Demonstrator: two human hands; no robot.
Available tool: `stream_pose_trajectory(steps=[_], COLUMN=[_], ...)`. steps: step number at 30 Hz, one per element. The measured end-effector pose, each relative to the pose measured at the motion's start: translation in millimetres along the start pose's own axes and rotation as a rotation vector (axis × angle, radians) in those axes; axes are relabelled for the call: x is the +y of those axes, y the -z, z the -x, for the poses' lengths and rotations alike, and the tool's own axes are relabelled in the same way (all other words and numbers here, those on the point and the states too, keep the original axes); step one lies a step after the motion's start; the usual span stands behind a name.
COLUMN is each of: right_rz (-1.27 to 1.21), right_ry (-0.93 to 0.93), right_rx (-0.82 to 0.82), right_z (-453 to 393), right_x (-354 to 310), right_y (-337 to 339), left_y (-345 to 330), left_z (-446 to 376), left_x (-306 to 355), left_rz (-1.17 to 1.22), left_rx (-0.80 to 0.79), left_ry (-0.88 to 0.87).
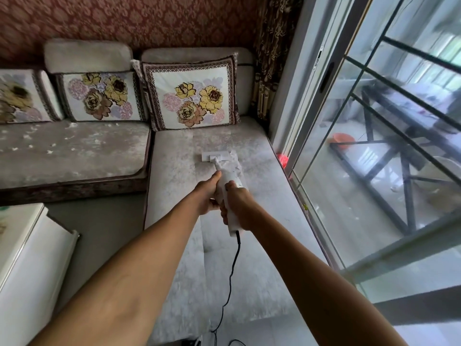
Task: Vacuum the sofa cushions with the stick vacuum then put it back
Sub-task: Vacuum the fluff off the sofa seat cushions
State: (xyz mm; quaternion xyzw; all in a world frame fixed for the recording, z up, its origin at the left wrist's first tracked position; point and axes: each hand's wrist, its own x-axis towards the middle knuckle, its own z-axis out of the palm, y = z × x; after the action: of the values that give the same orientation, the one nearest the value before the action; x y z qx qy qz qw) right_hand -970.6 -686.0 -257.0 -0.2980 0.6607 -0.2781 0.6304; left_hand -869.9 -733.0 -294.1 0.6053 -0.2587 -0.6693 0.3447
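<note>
A white stick vacuum (225,193) points away from me over the long grey seat cushion (262,196) of the corner sofa. Its flat nozzle head (215,156) rests on the cushion, below the flowered pillow. My left hand (207,193) grips the vacuum body from the left, and my right hand (237,208) wraps the handle just behind it. A black power cord (233,270) trails from the handle's end down over the cushion toward the floor. The left seat cushion (72,151) is strewn with white fluff.
Three flowered pillows (192,93) lean against the sofa back. A glass sliding door (374,146) runs close along the cushion's right edge, with a red object (283,159) at its base. A white cabinet (27,258) stands at lower left, beside grey floor (104,221).
</note>
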Motion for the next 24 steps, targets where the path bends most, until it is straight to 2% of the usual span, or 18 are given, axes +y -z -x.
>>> stream_pose_trajectory(steps=[14,24], right_rz=[-0.022,-0.146], right_ry=[-0.031,-0.075], right_rx=[-0.011,-0.026], right_z=[63.1,120.5], right_x=[61.4,85.8], right_y=[9.7,-4.5], left_y=[-4.5,10.7], left_z=[67.3,121.3], left_x=[-58.6,-76.7], left_rz=[0.015,-0.028], left_rx=[0.001,-0.042], left_ry=[0.018,0.019])
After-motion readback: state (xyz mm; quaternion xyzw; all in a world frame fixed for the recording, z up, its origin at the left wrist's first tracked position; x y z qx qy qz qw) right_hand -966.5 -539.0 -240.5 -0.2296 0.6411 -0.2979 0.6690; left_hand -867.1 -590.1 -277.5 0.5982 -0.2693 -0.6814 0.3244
